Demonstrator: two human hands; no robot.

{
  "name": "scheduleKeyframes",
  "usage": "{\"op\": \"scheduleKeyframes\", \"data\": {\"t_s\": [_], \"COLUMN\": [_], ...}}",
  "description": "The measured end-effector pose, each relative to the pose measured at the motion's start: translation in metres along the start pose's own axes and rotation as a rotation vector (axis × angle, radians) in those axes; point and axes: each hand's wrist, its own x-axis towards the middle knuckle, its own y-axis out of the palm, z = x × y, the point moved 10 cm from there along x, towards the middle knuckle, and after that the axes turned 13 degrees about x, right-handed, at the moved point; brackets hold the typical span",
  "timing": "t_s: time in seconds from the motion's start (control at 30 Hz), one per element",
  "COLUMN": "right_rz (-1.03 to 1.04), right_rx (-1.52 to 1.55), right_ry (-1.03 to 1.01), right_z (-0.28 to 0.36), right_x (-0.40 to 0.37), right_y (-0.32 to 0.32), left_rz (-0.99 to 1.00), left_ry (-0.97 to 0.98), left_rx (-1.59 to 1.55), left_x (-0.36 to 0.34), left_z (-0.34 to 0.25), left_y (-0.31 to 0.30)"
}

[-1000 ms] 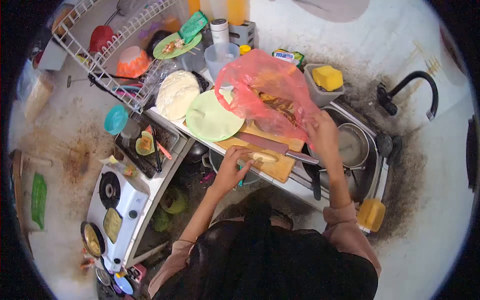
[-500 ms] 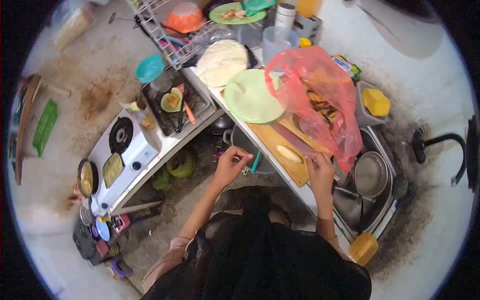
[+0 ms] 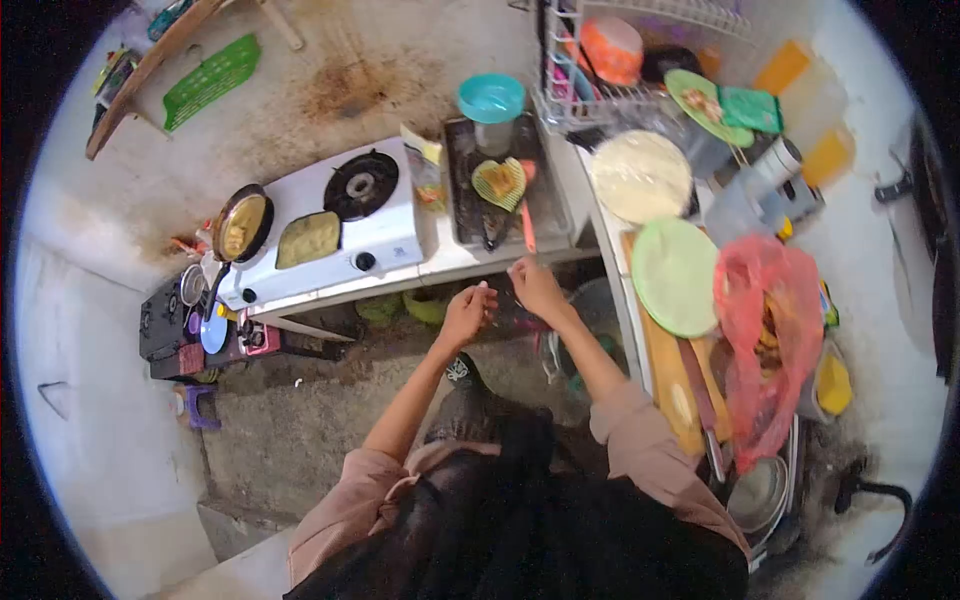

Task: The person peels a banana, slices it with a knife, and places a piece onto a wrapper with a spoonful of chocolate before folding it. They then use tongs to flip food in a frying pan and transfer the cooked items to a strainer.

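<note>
My left hand (image 3: 468,314) is in front of the stove counter, its fingers curled in with the thumb against them. Close to its right, my right hand (image 3: 541,291) has bent fingers pointing up and left. Whatever either hand might pinch is too small to make out. Just beyond my right hand is the orange handle of a cooking utensil (image 3: 528,232), with a small gap that is hard to judge. It lies on a dark tray (image 3: 462,205) beside a heart-shaped dish (image 3: 500,183) holding some food. A peeled banana (image 3: 682,403) and a knife (image 3: 700,395) lie on the wooden cutting board (image 3: 655,355).
A white stove (image 3: 385,235) carries a square pan (image 3: 309,240) and a frying pan (image 3: 262,235) with food. A green plate (image 3: 675,275), a stack of pale round sheets (image 3: 640,175) and a red plastic bag (image 3: 768,350) crowd the right counter. A teal bowl (image 3: 491,98) is behind the tray.
My view has swung left toward the stove. My right hand has left the banana and cutting board and come near my left hand. The banana stays on the board.
</note>
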Motion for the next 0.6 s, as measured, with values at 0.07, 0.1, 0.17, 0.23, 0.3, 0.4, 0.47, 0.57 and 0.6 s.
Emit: {"op": "scheduleKeyframes", "data": {"t_s": [0.07, 0.1, 0.17, 0.23, 0.3, 0.4, 0.47, 0.57, 0.6], "right_rz": [0.049, 0.024, -0.027, -0.122, -0.2, -0.13, -0.133, -0.174, -0.184], "right_rx": [-0.081, -0.107, -0.16, -0.187, -0.241, -0.29, -0.277, -0.198, -0.165], "right_ry": [0.015, 0.098, 0.276, 0.324, 0.43, 0.484, 0.485, 0.445, 0.431], "right_z": [-0.018, -0.03, -0.06, -0.077, -0.082, -0.096, -0.106, -0.092, -0.081], "right_x": [0.059, 0.079, 0.112, 0.134, 0.138, 0.145, 0.146, 0.14, 0.135], "right_y": [0.028, 0.034, 0.047, 0.056, 0.055, 0.066, 0.072, 0.067, 0.064], "left_rz": [-0.044, -0.061, -0.042, -0.176, 0.011, -0.016, 0.064, 0.155, 0.171], "left_ry": [0.068, 0.102, 0.074, 0.155, -0.064, 0.009, 0.035, 0.042, 0.051], "left_rx": [0.209, 0.314, 0.311, 0.334, 0.315, 0.488, 0.517, 0.553, 0.558], "left_x": [0.054, 0.081, 0.129, 0.16, 0.18, 0.217, 0.228, 0.231, 0.228], "left_z": [0.019, 0.025, 0.036, 0.028, 0.035, 0.046, 0.057, 0.055, 0.056], "left_y": [-0.021, -0.028, -0.033, -0.043, -0.033, -0.03, -0.024, -0.023, -0.022]}}
